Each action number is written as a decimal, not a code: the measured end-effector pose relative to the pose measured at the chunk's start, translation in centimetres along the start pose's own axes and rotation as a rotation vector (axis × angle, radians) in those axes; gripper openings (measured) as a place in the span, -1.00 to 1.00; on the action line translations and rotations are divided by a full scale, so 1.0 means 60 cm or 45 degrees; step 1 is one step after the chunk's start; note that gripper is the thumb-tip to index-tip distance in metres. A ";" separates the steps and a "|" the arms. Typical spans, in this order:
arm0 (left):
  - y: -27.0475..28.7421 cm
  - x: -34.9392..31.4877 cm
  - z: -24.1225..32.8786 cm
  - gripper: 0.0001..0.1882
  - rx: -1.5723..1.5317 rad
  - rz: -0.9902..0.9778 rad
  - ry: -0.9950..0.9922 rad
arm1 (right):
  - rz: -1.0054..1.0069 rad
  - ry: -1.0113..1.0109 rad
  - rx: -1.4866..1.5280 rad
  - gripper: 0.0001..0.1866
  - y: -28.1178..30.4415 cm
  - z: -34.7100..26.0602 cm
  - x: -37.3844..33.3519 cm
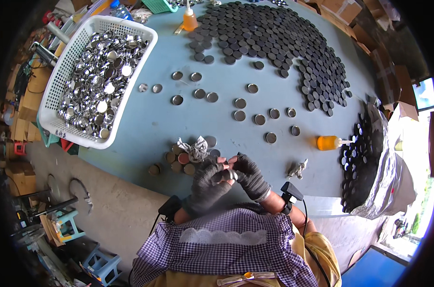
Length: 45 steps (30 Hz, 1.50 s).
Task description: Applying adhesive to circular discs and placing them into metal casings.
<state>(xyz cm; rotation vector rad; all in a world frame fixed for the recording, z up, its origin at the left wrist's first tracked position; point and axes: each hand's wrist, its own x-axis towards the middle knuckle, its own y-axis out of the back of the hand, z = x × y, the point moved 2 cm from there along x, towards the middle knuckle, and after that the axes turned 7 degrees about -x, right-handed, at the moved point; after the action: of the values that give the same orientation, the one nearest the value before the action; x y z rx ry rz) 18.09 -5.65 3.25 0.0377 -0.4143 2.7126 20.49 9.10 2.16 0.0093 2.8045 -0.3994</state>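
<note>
My left hand [207,184] and my right hand [251,176] meet at the near edge of the table, both in dark grey fingerless gloves. Between them is a small round metal cap [233,175], its shiny rim showing. The left fingers curl round it and the right fingertips close in against it; their exact grip is partly hidden. Just beyond the left hand, a crumpled grey-white rag [196,149] lies on several round discs, one of them reddish [183,158]. Several open metal caps [240,103] are scattered farther off on the blue-grey table [145,129].
A white plastic basket [147,62] full of shiny caps stands at the left. Dark discs [269,28] cover the far side. Orange-liquid bottles stand far off [190,20] and lie at the right [327,142]. A small rag [298,169] and silvery sheeting [377,177] are to the right.
</note>
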 end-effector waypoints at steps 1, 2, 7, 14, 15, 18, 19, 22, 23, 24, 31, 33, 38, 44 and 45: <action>0.000 -0.002 -0.002 -0.60 -0.100 0.038 0.060 | 0.027 0.074 -0.134 -0.80 0.000 0.001 -0.002; 0.000 -0.003 -0.001 -0.60 -0.099 0.033 0.058 | 0.030 0.078 -0.133 -0.80 0.000 0.001 -0.005; 0.021 0.003 -0.005 -0.72 -0.916 0.129 0.630 | 0.008 0.056 -0.109 -0.67 0.010 -0.007 -0.009; 0.007 0.012 0.006 -0.69 -1.369 0.024 0.653 | 0.222 0.189 -0.239 -0.87 0.060 -0.025 0.022; 0.007 0.011 0.006 -0.69 -1.370 0.027 0.648 | 0.217 0.190 -0.241 -0.87 0.075 -0.023 0.039; 0.008 0.012 0.009 -0.66 -1.487 0.142 0.594 | 0.548 0.486 -1.313 -0.84 0.127 -0.037 0.089; 0.012 0.014 0.009 -0.63 -1.434 0.133 0.579 | 0.598 0.442 -1.401 -0.82 0.134 -0.041 0.103; 0.020 0.006 -0.012 -0.58 -1.167 0.164 0.517 | 0.601 0.454 -1.521 -0.79 0.148 -0.045 0.129; 0.023 0.004 -0.021 -0.56 -0.951 0.203 0.472 | 0.554 0.505 -1.552 -0.79 0.149 -0.046 0.132; 0.030 0.006 -0.024 -0.56 -0.948 0.210 0.468 | 0.546 0.509 -1.548 -0.79 0.142 -0.048 0.133; 0.031 0.012 -0.009 -0.37 -0.634 0.034 0.617 | -0.005 0.759 -1.330 -0.65 0.023 -0.101 0.024; 0.036 0.007 -0.031 -0.40 -0.771 0.053 0.618 | -0.085 0.910 -1.503 -0.60 -0.006 -0.090 0.017; 0.025 0.008 -0.021 -0.48 -1.064 0.095 0.599 | -0.149 0.975 -1.472 -0.68 -0.003 -0.065 0.023; 0.017 0.018 0.014 -0.60 -1.248 -0.015 0.683 | 0.192 0.695 -1.087 -0.79 -0.021 -0.071 0.025; 0.017 0.015 0.011 -0.60 -1.249 -0.013 0.682 | 0.189 0.696 -1.088 -0.79 -0.028 -0.070 0.027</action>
<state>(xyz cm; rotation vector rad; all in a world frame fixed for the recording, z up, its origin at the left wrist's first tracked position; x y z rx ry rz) 16.83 -6.41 3.67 -0.9030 -1.4585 2.0936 17.58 8.58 5.95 0.1547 3.2128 0.9815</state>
